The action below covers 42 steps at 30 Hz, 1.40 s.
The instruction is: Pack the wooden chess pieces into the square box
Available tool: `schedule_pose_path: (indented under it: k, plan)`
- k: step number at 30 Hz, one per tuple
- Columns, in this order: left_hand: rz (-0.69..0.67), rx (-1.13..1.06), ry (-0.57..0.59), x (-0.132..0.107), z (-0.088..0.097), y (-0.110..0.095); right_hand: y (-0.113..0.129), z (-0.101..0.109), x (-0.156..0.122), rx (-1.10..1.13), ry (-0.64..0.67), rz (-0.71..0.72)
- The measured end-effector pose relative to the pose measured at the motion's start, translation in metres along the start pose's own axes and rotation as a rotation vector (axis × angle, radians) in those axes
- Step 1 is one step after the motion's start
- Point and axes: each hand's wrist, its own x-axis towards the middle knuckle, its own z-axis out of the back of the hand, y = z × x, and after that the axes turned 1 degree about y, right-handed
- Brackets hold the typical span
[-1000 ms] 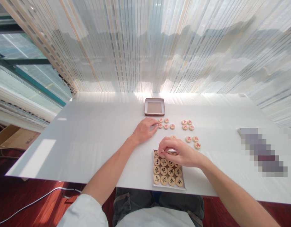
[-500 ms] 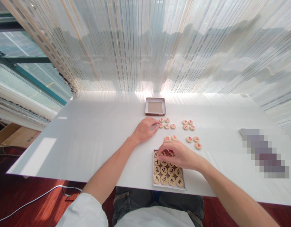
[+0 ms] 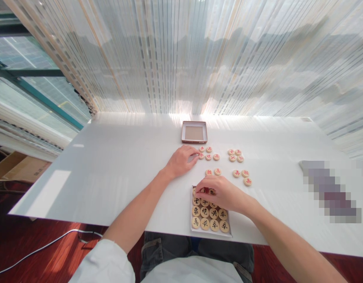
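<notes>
My left hand (image 3: pixel 182 161) rests on the table with thumb and forefinger closed at the edge of a red-marked xiangqi piece (image 3: pixel 201 156). Several more red-marked pieces (image 3: pixel 216 157) lie beside it. Near the table's front edge is a shallow box (image 3: pixel 192 208) with rows of black-marked xiangqi pieces (image 3: pixel 213 213). Over its far rows arches my right hand (image 3: pixel 224 193), fingers closed at the black-marked piece in the far left corner (image 3: pixel 194 191). The hand hides part of the far rows.
An open, shallow box lid (image 3: pixel 194 133) lies behind the red pieces. Other red-marked pieces (image 3: pixel 235 155) sit in small groups to the right. A blurred-out long object (image 3: pixel 330 190) lies on the right of the white table (image 3: pixel 110 165). A string curtain (image 3: pixel 181 59) hangs behind.
My right fingertips have shifted slightly left over the box's far left corner. My left hand stays in place at the red piece.
</notes>
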Motion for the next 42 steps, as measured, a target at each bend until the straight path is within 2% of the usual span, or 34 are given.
schedule_pose_path:
  k: [9, 22, 28, 32, 37, 39, 42]
  plan:
    - [-0.002, 0.009, 0.003, 0.000, 0.000, 0.000, -0.001, -0.005, 0.002, -0.064, -0.083, 0.034]
    - [-0.005, 0.013, -0.002, 0.000, -0.001, 0.001, -0.001, -0.005, 0.003, -0.093, -0.120, 0.051]
    - [-0.008, 0.010, 0.005, 0.001, 0.000, 0.000, -0.011, 0.016, -0.001, -0.097, -0.357, 0.047]
    - [-0.008, 0.006, 0.009, 0.001, 0.001, 0.000, -0.025, 0.036, -0.006, -0.218, -0.551, 0.014]
    - [-0.003, -0.010, -0.002, 0.001, 0.000, 0.000, -0.038, 0.060, -0.014, -0.277, -0.707, -0.100]
    - [0.001, -0.012, -0.008, 0.000, 0.000, 0.000, -0.045, 0.067, -0.017, -0.306, -0.744, -0.159]
    - [0.005, -0.013, -0.009, 0.000, 0.000, 0.000, -0.057, 0.073, -0.022, -0.359, -0.705, -0.214]
